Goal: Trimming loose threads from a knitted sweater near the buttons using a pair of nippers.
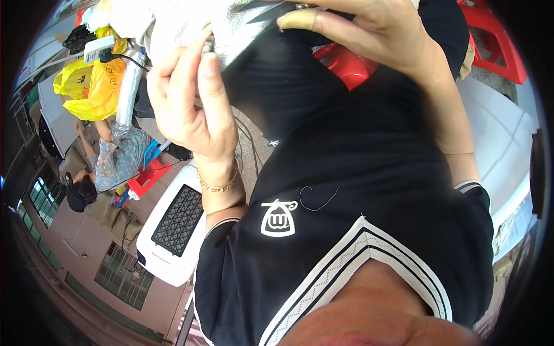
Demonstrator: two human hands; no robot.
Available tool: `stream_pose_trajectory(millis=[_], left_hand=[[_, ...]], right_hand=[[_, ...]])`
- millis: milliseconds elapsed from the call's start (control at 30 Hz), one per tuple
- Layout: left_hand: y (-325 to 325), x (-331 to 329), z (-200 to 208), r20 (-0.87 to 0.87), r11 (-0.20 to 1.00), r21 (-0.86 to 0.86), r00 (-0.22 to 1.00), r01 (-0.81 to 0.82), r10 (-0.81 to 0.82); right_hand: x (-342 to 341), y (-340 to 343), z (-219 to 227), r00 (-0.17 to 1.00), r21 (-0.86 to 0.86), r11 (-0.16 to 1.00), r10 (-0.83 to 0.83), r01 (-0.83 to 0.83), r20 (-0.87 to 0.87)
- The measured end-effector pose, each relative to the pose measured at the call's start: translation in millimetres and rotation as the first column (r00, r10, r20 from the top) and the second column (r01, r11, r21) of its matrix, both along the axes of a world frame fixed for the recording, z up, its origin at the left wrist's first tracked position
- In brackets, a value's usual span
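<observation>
White knit fabric (190, 23) lies bunched at the top of the view, over my dark-clothed lap. At its near edge my left hand (190, 101) pinches it, thumb and forefinger almost meeting around a small shiny grey piece (208, 44). To the right, my right hand (369, 32) is closed, with a tan covering on the thumb (297, 20). From it, dark pointed blades (262, 12), like those of thread snips, reach left over the fabric. The top edge cuts off part of this hand and the tool's handle.
Yellow plastic bags (95, 86) and a white device with a black cable (99, 49) are at the far left. A white plastic case with a black grille (176, 222) stands beside my left arm. Red stools (496, 40) and another person (115, 161) are nearby.
</observation>
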State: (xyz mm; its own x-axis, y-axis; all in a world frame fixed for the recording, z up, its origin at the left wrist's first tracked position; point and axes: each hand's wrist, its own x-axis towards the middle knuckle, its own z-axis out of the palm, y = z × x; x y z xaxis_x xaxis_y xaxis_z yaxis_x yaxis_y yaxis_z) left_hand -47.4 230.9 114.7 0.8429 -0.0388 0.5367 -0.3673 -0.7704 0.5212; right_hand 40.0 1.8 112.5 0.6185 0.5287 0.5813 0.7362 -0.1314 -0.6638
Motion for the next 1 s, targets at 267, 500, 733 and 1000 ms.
stream_pose_trajectory(millis=[267, 500, 733, 1000], left_hand=[[11, 5, 2, -0.054, 0.975, -0.204, 0.994, 0.085, -0.098], [8, 5, 10, -0.096, 0.98, -0.193, 0.993, 0.053, -0.072], [12, 6, 8, -0.125, 0.986, -0.145, 0.986, 0.087, -0.106], [17, 3, -3, -0.099, 0.961, -0.257, 0.987, 0.1, -0.129]], right_hand=[[15, 31, -3, 0.981, 0.126, 0.992, 0.005, -0.03, 0.195], [16, 36, -2, 0.974, 0.063, 0.998, -0.006, -0.008, 0.228], [9, 24, 23, 0.998, -0.147, 0.988, 0.053, -0.055, -0.017], [16, 38, -7, 0.983, 0.086, 0.993, 0.059, -0.075, 0.175]])
